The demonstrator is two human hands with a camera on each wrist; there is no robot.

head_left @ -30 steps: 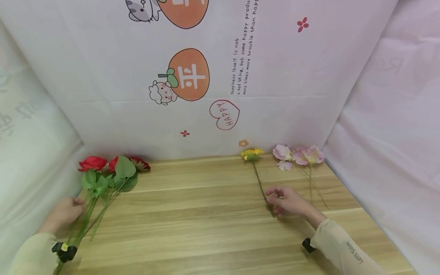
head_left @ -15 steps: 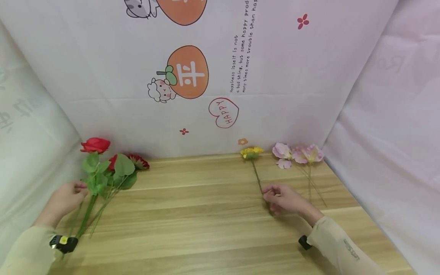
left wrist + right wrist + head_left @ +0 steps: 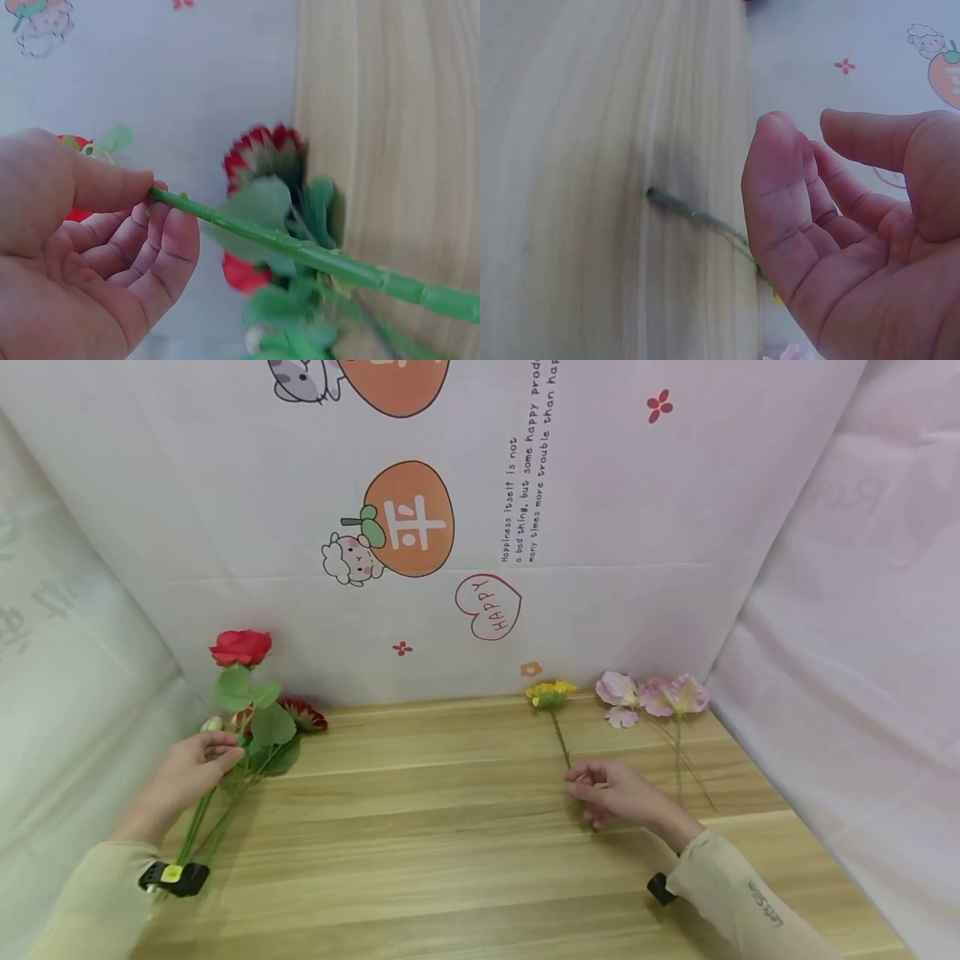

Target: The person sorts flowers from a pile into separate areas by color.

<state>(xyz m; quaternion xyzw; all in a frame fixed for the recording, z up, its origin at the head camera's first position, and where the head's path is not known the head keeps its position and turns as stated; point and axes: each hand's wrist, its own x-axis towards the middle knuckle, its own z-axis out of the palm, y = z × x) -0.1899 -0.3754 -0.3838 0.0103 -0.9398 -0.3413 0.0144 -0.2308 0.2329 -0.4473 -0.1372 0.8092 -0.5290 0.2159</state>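
My left hand (image 3: 187, 774) pinches the green stem (image 3: 330, 262) of a red rose (image 3: 242, 648) between thumb and fingers. The bloom is raised above the other flowers at the back left. Beside it lie a dark red flower (image 3: 303, 716) and a second red bloom (image 3: 244, 274), partly hidden by leaves. My right hand (image 3: 621, 795) hovers over the thin stem (image 3: 694, 214) of a yellow flower (image 3: 551, 694). Its fingers are loosely bent, with a gap between thumb and forefinger and nothing held. The yellow flower lies on the table.
Pale pink flowers (image 3: 675, 696) with thin stems lie at the back right of the wooden table (image 3: 420, 843). A white printed cloth (image 3: 600, 510) stands upright along the back edge, with white cloth at both sides.
My left hand has moved up and to the right, and now pinches the rose's stem. The rose has risen and shifted right. My right hand has shifted slightly left.
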